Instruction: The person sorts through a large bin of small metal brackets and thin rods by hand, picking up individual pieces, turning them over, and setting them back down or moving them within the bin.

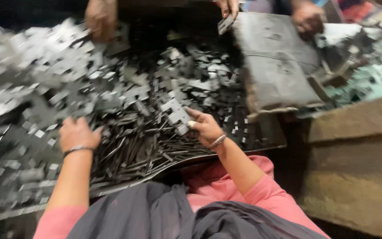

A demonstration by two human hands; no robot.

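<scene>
Right hand (206, 128) pinches a stack of flat metal stampings (177, 116) over the heaped tray (191, 160); left hand (78, 132) rests loosely curled on the pile (124, 102), holding nothing. Thin sharp edges could cut fingers, and a loose pinch could spill the stack.

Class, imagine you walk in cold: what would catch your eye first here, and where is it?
First, the huge heap of small flat grey metal pieces filling the tray across the left and middle. Next, the person's right hand at centre, gripping a small stack of metal pieces, while the left hand rests on the pile. At the top edge, other people's hands work the far side, beside a worn grey pad.
</scene>
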